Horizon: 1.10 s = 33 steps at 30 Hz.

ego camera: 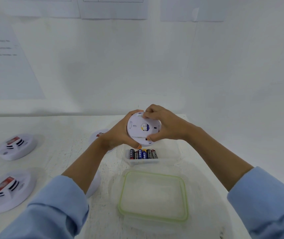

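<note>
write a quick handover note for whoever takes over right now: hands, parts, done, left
Left hand cradles the smoke detector, its back toward the camera; right hand grips its rim.
Batteries lie in the clear tub below; the green-rimmed lid lies beside it, off.
Two more detectors lie at far left.
Done: tub open. Left: probably opening the back and fitting batteries; whether any are inside is hidden.

Lab bench: white table [65,135], wall sheets [113,11]
</note>
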Available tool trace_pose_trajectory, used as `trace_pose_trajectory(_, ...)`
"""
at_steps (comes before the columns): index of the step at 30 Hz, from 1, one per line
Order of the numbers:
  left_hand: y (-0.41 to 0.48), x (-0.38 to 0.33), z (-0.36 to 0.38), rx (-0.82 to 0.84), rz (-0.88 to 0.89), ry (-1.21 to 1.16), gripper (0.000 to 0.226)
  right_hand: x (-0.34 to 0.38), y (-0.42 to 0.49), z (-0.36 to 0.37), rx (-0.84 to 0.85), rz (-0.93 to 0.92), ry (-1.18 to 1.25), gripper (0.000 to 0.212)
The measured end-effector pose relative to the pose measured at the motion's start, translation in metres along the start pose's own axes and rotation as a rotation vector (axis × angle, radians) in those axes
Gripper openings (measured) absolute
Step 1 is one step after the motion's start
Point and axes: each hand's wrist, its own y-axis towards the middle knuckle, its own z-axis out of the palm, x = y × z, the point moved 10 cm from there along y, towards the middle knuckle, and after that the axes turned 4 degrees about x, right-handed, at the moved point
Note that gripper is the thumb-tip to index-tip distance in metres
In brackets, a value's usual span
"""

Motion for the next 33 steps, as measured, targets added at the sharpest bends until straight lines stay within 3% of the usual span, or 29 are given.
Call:
trace_pose_trajectory(9,0.003,0.002,0.001,-0.010,0.006,0.040,0.103,-0.004,-0.004,0.001,0.035,-0.014,-0.002,0.063)
trace_pose_trajectory(14,0.004,-0.004,-0.004,-0.055,0.007,0.037,0.104,-0.021,-0.016,-0.015,-0.093,0.066,-0.101,0.075)
trace_pose_trajectory(25,0.003,-0.004,0.000,-0.044,0.012,0.068,0.103,-0.017,-0.010,-0.022,-0.107,0.011,-0.275,0.062)
trace_pose_trajectory(33,-0.001,-0.003,-0.007,-0.056,0.003,0.065,0.106,-0.003,-0.005,-0.014,-0.036,0.003,-0.324,0.072)
